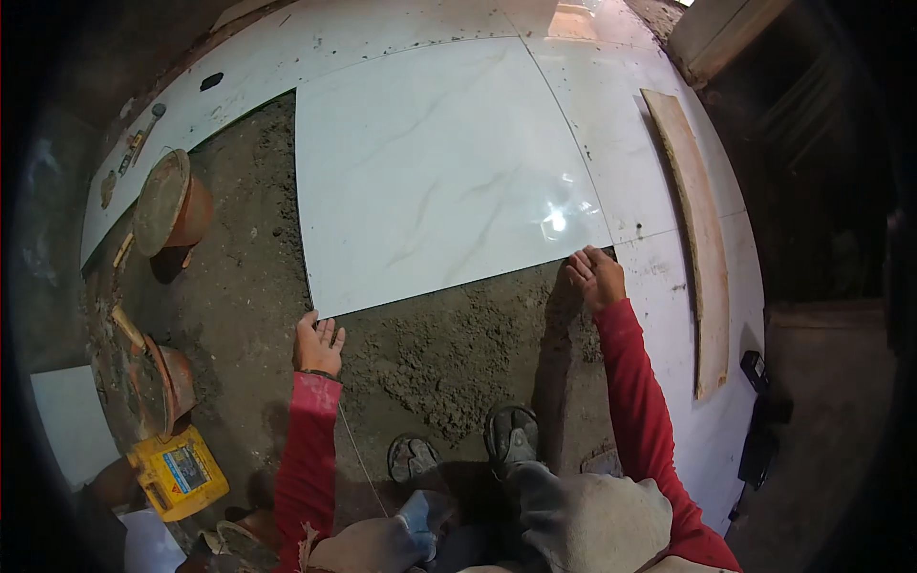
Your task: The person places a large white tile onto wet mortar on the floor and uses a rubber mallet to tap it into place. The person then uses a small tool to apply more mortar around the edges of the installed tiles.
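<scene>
A large white marble-patterned floor tile (439, 172) lies in front of me, its near edge over rough grey mortar (449, 353). At its near left corner is my left hand (319, 344), finger and thumb closed at the corner, the other fingers loosely curled below the edge. My right hand (597, 277) grips the near right corner with bent fingers; its fingertips are partly hidden. A thin string (358, 439) runs from near my left wrist toward my legs.
Laid white tiles (650, 277) border the right and far sides. A wooden plank (697, 258) rests on the right ones. To the left are two mortar-smeared buckets (196, 215), a yellow jerrycan (179, 473) and a mallet (153, 119). My sandalled feet (511, 435) stand in the mortar.
</scene>
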The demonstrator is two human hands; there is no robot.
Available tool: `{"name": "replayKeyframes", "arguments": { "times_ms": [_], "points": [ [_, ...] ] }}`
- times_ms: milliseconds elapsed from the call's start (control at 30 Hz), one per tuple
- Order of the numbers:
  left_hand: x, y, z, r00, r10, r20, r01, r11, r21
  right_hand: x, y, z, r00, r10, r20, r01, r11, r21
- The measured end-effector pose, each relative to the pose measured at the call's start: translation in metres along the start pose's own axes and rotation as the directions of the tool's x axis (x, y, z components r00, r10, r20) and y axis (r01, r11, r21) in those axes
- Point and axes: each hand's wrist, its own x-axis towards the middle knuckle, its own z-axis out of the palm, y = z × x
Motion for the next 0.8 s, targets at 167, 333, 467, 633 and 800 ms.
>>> {"name": "replayKeyframes", "arguments": {
  "times_ms": [167,333,467,633,800],
  "points": [
    [0.005,0.008,-0.001,0.997,-0.018,-0.08,0.008,0.993,-0.117,-0.007,-0.001,0.005,0.998,0.029,-0.047,-0.026,0.998,0.06],
    [0.015,0.008,-0.001,0.988,-0.064,-0.142,0.036,0.98,-0.194,-0.004,-0.001,0.005,0.999,0.04,-0.025,-0.038,0.996,0.075],
    [0.009,0.021,0.014,0.965,-0.15,-0.214,0.077,0.946,-0.315,-0.011,-0.009,0.012,0.996,0.057,-0.075,-0.053,0.997,0.058],
    [0.013,0.03,0.012,0.962,-0.182,-0.202,0.11,0.939,-0.325,-0.012,-0.011,0.012,0.994,0.094,-0.055,-0.088,0.991,0.101],
    [0.008,0.035,0.015,0.957,-0.193,-0.219,0.114,0.937,-0.329,-0.007,-0.012,0.014,0.991,0.122,-0.063,-0.114,0.986,0.119]
  ]
}}
